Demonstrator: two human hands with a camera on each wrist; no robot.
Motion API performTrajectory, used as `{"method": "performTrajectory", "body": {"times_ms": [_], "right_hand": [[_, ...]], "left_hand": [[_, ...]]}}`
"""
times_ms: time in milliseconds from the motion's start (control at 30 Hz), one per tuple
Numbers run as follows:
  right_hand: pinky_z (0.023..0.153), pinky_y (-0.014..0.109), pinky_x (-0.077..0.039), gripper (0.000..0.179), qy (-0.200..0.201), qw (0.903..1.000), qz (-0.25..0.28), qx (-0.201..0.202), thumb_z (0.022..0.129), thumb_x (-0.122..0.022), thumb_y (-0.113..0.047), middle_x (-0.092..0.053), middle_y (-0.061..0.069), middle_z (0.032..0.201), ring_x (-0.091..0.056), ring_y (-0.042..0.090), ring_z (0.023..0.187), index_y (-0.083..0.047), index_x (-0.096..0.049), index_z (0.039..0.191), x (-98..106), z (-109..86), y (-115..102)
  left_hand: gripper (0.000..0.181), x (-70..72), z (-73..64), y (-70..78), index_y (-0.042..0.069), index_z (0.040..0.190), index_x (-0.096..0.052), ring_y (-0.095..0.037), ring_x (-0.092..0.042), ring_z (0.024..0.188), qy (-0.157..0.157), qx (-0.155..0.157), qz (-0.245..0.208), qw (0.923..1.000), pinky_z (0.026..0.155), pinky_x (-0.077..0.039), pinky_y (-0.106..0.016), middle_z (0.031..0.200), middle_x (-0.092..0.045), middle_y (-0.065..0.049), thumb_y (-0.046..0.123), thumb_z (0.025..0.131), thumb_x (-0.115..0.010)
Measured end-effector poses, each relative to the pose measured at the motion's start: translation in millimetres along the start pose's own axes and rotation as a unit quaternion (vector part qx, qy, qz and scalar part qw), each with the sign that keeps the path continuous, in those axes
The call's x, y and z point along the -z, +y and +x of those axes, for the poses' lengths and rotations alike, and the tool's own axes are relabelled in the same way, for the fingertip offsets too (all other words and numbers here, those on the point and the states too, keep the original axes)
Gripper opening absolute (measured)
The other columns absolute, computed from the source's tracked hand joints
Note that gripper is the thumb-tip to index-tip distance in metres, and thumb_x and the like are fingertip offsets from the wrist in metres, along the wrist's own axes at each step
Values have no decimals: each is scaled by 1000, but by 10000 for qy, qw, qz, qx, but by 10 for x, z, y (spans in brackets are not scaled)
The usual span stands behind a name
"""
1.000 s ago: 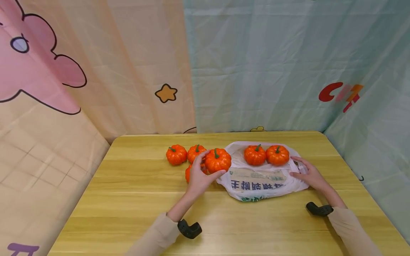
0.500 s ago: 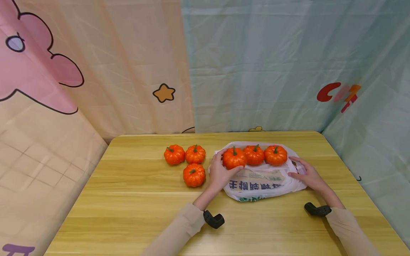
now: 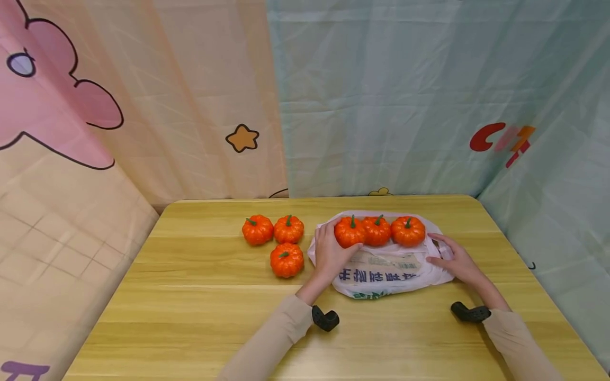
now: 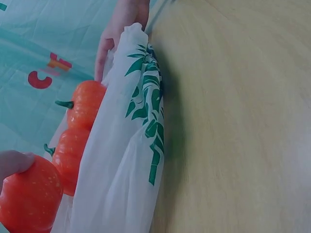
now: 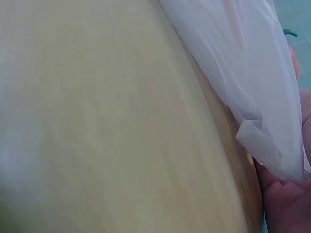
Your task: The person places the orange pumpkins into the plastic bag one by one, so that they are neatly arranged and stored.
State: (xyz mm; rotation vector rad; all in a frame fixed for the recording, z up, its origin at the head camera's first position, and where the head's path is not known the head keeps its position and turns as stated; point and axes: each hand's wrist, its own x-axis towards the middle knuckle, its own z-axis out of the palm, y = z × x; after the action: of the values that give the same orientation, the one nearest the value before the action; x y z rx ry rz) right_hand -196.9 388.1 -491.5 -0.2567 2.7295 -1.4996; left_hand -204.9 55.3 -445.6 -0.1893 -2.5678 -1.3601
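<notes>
My left hand (image 3: pixel 329 255) grips an orange toy pumpkin (image 3: pixel 349 234) with a green stem, at the left end of a white plastic bag (image 3: pixel 391 290). In the left wrist view the thumb lies on this pumpkin's side. Two more pumpkins, a middle one (image 3: pixel 378 233) and a right one (image 3: pixel 408 232), sit in the bag's opening in a row with it. Fingers and thumb of my right hand (image 3: pixel 458 262) hold the bag's right end; the right wrist view shows the film (image 5: pixel 252 92) gathered at that hand. Green leaf print (image 4: pixel 150 111) marks the bag's front.
Left of the bag, three loose pumpkins rest on the wooden table (image 3: pixel 200 307): one at far left (image 3: pixel 258 230), one beside it (image 3: pixel 288 229) and one nearer (image 3: pixel 286 261). Printed curtains (image 3: pixel 371 106) hang behind and at both sides.
My left hand has carried the pumpkin rightward from above the loose ones to the bag's left end, beside the other two. The right hand has stayed at the bag's right end.
</notes>
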Motion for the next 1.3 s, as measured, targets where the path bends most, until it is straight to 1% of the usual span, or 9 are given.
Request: {"method": "performTrajectory", "body": {"times_ms": [167, 300, 400, 600, 667, 800, 967, 1033, 1300], "right_hand": [[106, 74, -7, 68, -20, 10000, 7, -51, 88, -68, -12, -27, 33, 149, -14, 55, 137, 3, -33, 144, 0, 7, -10], [106, 74, -8, 68, -67, 9999, -22, -81, 88, -68, -12, -26, 33, 150, -14, 55, 138, 3, -33, 144, 3, 9, -36], [106, 74, -8, 68, -79, 9999, -15, -76, 88, -68, -11, -26, 33, 149, -14, 55, 137, 4, -33, 144, 3, 8, -35], [106, 74, -8, 67, -46, 10000, -9, -33, 88, -68, -11, -28, 33, 148, -15, 55, 137, 4, -34, 144, -5, 4, 0], [105, 75, -8, 67, -27, 10000, -2, -5, 87, -69, -10, -29, 34, 148, -15, 56, 136, 4, -34, 143, -7, -2, 3], [105, 75, -8, 67, -16, 10000, 29, 20, 87, -69, -11, -28, 35, 147, -15, 56, 136, 4, -34, 143, -6, -12, -10], [106, 74, -7, 68, -36, 10000, 49, -74, 88, -69, -12, -27, 33, 149, -14, 54, 138, 4, -34, 144, 9, -14, -27], [107, 74, -7, 67, -34, 9999, 39, -124, 88, -69, -13, -27, 32, 150, -14, 54, 138, 3, -34, 143, 11, -12, -25], [106, 75, -5, 68, -34, 9999, 113, -110, 88, -69, -12, -26, 33, 149, -13, 54, 138, 3, -34, 143, 2, -10, -19]], "left_hand": [[76, -13, 10, -41, 16, 135, -50, -24, -44, 117, 197, -89, 602, 9980, 96, -44, -41, 130, -56, -7, 39, 71, -83], [76, -34, 16, -100, 17, 134, -51, -24, -45, 115, 250, -125, 807, 9963, 94, -43, -41, 129, -58, -7, 40, 70, -84], [75, -61, 19, -142, 15, 133, -52, -25, -45, 114, 245, -150, 824, 9962, 93, -43, -42, 129, -57, -8, 38, 70, -85], [72, -101, 3, -188, 15, 133, -52, -29, -45, 117, 241, -162, 885, 9957, 98, -42, -46, 129, -56, -11, 35, 72, -84], [71, -104, -6, -193, 15, 134, -51, -29, -46, 117, 208, -139, 896, 9957, 99, -42, -46, 129, -55, -11, 34, 73, -83], [70, -87, -23, -185, 15, 135, -51, -28, -49, 115, 137, -128, 900, 9958, 96, -46, -44, 129, -55, -10, 30, 74, -82], [67, -49, -21, -170, 15, 134, -52, -29, -51, 116, 59, -145, 836, 9964, 93, -48, -46, 130, -55, -11, 26, 74, -80], [66, -40, -17, -167, 15, 134, -53, -29, -52, 116, 38, -126, 806, 9967, 94, -48, -47, 130, -54, -11, 26, 74, -79], [63, -37, -16, -176, 15, 133, -52, -30, -52, 116, 28, 32, 646, 9979, 94, -48, -47, 128, -52, -11, 29, 78, -79]]}}
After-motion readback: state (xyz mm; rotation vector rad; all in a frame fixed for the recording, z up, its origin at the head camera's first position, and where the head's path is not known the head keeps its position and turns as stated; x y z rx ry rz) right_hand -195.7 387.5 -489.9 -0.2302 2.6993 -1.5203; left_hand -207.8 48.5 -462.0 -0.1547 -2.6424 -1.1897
